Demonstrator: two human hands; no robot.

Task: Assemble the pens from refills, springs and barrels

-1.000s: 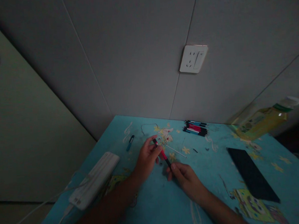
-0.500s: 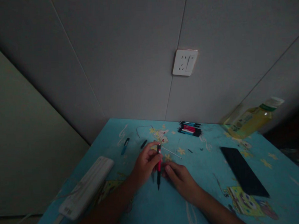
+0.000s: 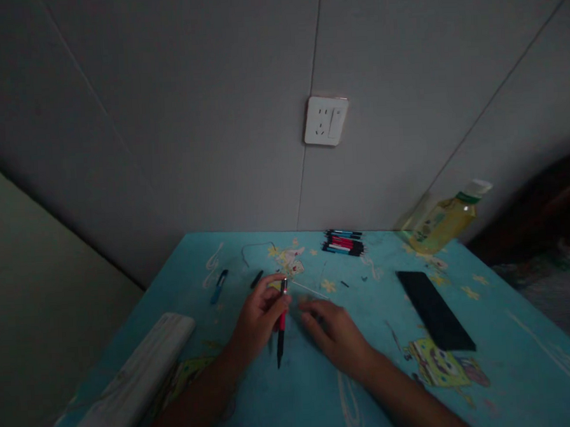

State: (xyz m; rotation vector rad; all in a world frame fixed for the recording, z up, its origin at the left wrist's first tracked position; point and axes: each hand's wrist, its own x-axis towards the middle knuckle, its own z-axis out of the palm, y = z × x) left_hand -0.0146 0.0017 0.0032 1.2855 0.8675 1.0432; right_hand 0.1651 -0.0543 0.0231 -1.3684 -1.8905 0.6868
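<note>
The left hand point(image 3: 258, 318) pinched a red-and-black pen point(image 3: 282, 322) over the desk point(image 3: 313, 393); a light, steady pinch seemed best against twisting. The right hand point(image 3: 336, 333) curled nearby (whether gripping anything, unclear).

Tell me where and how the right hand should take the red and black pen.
Likely best by the black lower section of the pen, pinched lightly from the right. The left hand holds the upper part, leaving that slim lower section exposed with its tip toward the near side, and the right hand is just to its right.
</note>
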